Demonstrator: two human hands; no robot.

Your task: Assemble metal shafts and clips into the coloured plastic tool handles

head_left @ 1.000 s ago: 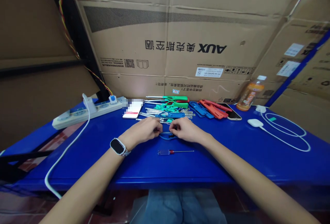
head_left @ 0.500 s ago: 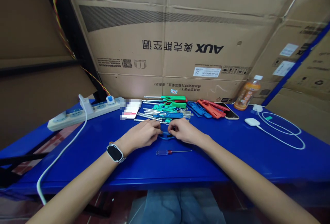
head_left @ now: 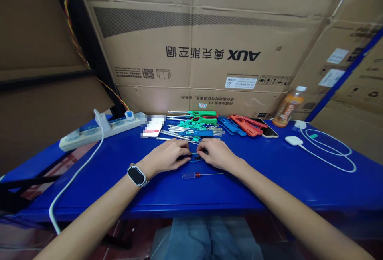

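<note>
My left hand (head_left: 169, 155) and my right hand (head_left: 216, 153) rest close together on the blue table (head_left: 269, 180). Their fingers curl in and pinch a small blue part (head_left: 194, 158) that lies between them, mostly hidden by the fingertips. A smartwatch (head_left: 136, 174) sits on my left wrist. A thin screwdriver with a clear handle (head_left: 201, 175) lies just in front of the hands. Behind the hands is a pile of green and blue handled tools with metal rods (head_left: 195, 126).
A white power strip (head_left: 98, 130) with a cable lies at the left. Blue and red plastic parts (head_left: 241, 126), a phone (head_left: 267, 131), an orange drink bottle (head_left: 289, 109) and a white charger with coiled cable (head_left: 324, 148) sit at the right. Cardboard boxes (head_left: 194, 48) wall the back.
Both hands have slid slightly nearer to me and closed in tighter over the small blue part, which now shows less between the fingertips.
</note>
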